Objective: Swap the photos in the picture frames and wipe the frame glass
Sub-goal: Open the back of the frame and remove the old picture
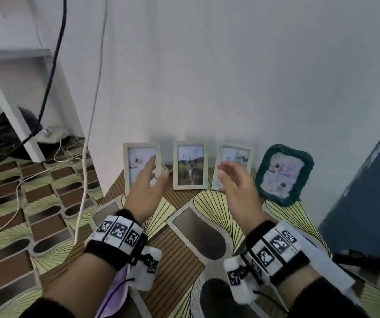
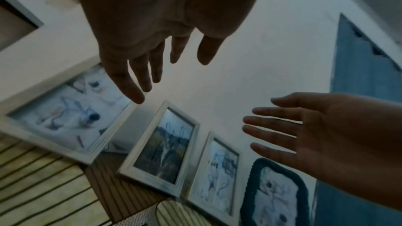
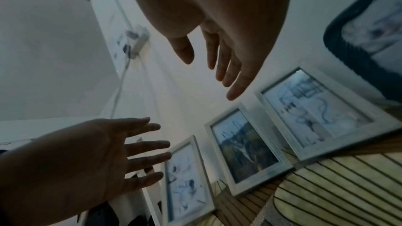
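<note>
Three white picture frames lean against the wall on the patterned floor: a left frame (image 1: 136,157) (image 2: 65,118) (image 3: 187,183), a middle frame (image 1: 190,167) (image 2: 163,147) (image 3: 245,152) with a landscape photo, and a right frame (image 1: 241,154) (image 2: 217,173) (image 3: 315,114). A dark green knitted frame (image 1: 284,175) (image 2: 274,193) stands furthest right. My left hand (image 1: 146,180) (image 2: 156,64) hovers open in front of the left frame. My right hand (image 1: 232,177) (image 3: 217,64) hovers open in front of the right frame. Both hold nothing.
A white table leg (image 1: 8,104) and a dark bag (image 1: 8,125) stand at the left with cables (image 1: 85,157) trailing over the floor. A dark blue panel (image 1: 372,198) rises at the right. A purple cloth (image 1: 113,292) lies near my left forearm.
</note>
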